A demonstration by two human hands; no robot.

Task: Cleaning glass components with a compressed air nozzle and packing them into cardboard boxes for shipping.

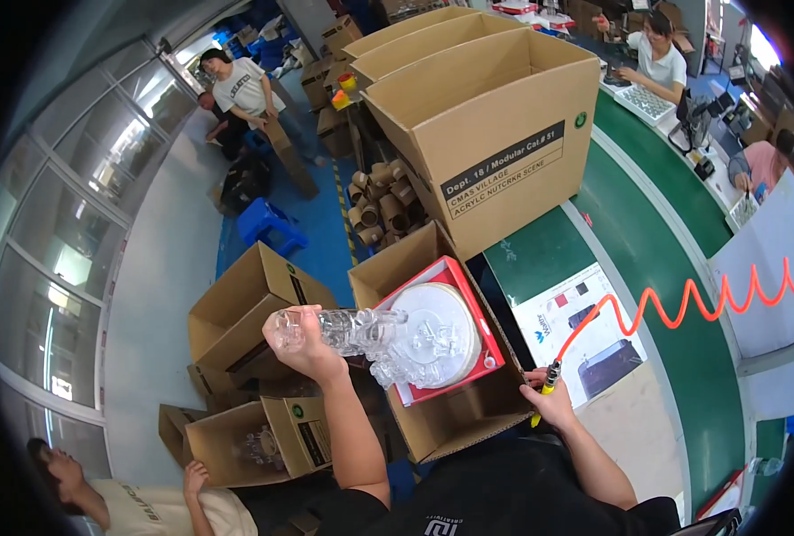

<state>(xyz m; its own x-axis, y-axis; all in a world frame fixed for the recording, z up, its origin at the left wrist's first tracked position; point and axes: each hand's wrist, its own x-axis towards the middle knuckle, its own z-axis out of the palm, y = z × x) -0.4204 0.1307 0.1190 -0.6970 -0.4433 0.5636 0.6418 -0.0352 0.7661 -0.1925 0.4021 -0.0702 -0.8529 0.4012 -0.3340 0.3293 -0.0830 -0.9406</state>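
Observation:
My left hand point(315, 353) is wrapped round the upper end of a clear acrylic figurine point(361, 332). The figurine rises from a round whitish base point(464, 344), with smaller clear shapes on it. Beneath the base is a red box point(458, 273), inside or over an open cardboard carton point(450, 429); whether they touch cannot be told. At the carton's right edge my right hand point(553, 404) grips an air blow gun point(550, 382) with yellow parts. An orange coiled hose point(651, 299) runs from it to the right.
Large open cartons point(504, 134) stand in a row ahead, beside a green-topped workbench point(638, 205). Brown cardboard tubes point(383, 201) lie heaped behind my carton, near a blue stool point(270, 223). More cartons point(245, 313) stand at the left, where a co-worker's hand point(197, 475) touches one. Other people work farther off.

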